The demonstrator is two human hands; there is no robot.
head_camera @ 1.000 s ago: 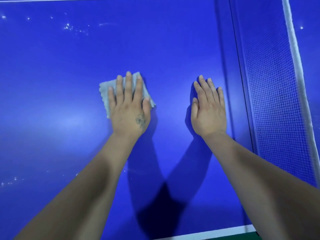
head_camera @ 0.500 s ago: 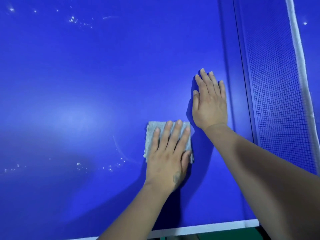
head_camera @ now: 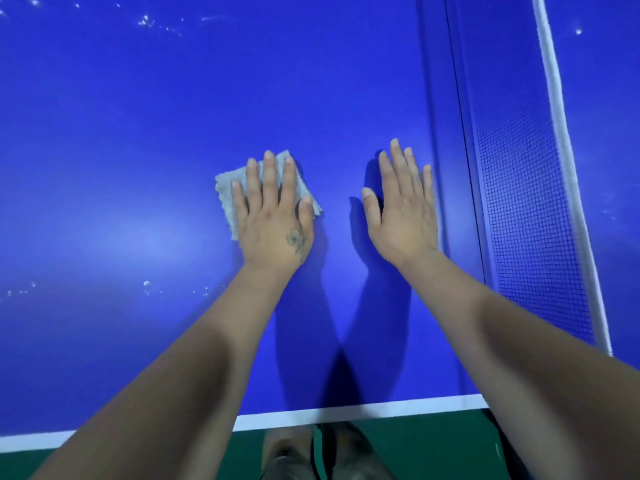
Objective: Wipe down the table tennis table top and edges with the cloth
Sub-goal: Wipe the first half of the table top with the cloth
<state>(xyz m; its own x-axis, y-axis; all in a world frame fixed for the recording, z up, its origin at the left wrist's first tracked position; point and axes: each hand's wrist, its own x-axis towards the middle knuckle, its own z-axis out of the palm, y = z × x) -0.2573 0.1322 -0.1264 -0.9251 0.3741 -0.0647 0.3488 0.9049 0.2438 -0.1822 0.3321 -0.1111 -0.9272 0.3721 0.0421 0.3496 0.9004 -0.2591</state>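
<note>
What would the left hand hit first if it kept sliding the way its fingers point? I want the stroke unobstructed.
Nothing close: the left hand, on the cloth, points across bare table top; only white specks lie far ahead.

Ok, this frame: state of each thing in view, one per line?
Cloth: folded, flat on the table, pressed under the left hand.
Left hand: fingers straight, on the cloth.
Right hand: flat on bare table.
Table: white specks far left and near left.
Net: upright.
</note>
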